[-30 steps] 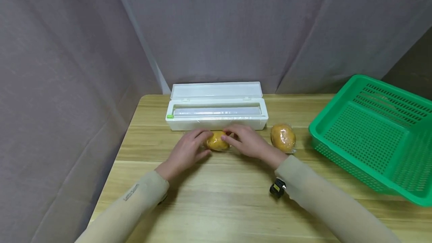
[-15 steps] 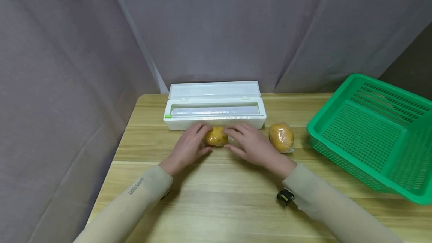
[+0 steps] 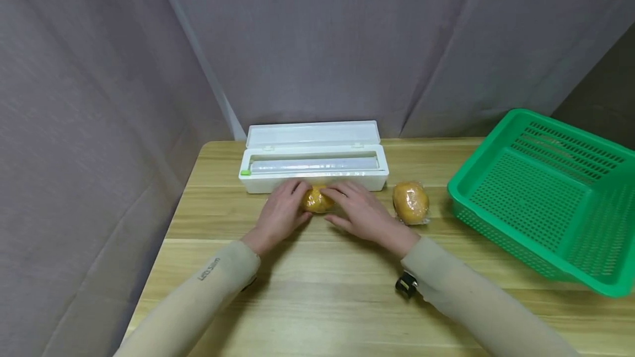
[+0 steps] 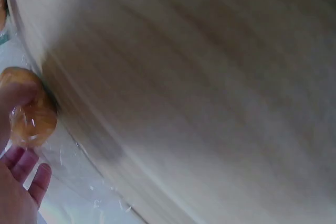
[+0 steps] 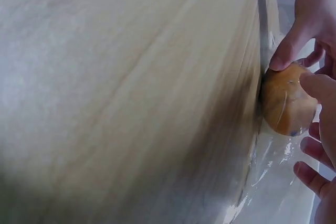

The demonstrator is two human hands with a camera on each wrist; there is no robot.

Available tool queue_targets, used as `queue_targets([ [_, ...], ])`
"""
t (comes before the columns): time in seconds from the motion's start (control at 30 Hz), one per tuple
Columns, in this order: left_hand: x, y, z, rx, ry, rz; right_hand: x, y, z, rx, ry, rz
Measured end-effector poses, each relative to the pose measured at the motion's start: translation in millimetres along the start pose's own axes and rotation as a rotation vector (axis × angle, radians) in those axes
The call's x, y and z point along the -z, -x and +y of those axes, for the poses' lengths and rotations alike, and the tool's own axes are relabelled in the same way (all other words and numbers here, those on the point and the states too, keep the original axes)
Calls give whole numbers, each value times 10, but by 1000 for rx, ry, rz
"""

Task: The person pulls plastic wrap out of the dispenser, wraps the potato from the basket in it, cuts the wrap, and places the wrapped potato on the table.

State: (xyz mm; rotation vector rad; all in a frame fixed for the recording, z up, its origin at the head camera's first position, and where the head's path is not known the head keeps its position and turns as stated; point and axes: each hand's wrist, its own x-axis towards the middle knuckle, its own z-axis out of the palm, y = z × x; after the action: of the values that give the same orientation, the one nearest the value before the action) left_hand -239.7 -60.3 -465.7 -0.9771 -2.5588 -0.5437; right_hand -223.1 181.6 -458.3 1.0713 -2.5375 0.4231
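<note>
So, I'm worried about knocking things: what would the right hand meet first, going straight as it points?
Probably the wrapped yellow item between left hand and right hand; contact is hard to judge.

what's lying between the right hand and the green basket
In the head view, a film-wrapped yellow item lies on the table between the right hand and the green basket, not touching the basket.

Wearing beige sleeves, gripping a wrapped fruit with the left hand and touching it from the right with the right hand, in front of a white box on the tabletop. See a roll inside, a lid tipped back behind, a green tab at the left end; farther right, a second fruit, also wrapped, then a green basket; beyond, a grey curtain.
</note>
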Motion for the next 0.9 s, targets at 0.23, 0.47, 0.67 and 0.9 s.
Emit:
queue_targets([
  [0.23, 140, -17, -18, 16, 58, -57, 5, -8, -18, -15, 10, -1],
  [0.47, 308, -66, -8, 94, 152, -161, 2, -38, -23, -23, 11, -8],
  [0.67, 371, -101, -19, 133, 251, -188, -2, -98, -14, -27, 10, -5],
  [0.9, 411, -65, -15, 152, 264, -177, 23, -173, -8, -39, -13, 5],
])
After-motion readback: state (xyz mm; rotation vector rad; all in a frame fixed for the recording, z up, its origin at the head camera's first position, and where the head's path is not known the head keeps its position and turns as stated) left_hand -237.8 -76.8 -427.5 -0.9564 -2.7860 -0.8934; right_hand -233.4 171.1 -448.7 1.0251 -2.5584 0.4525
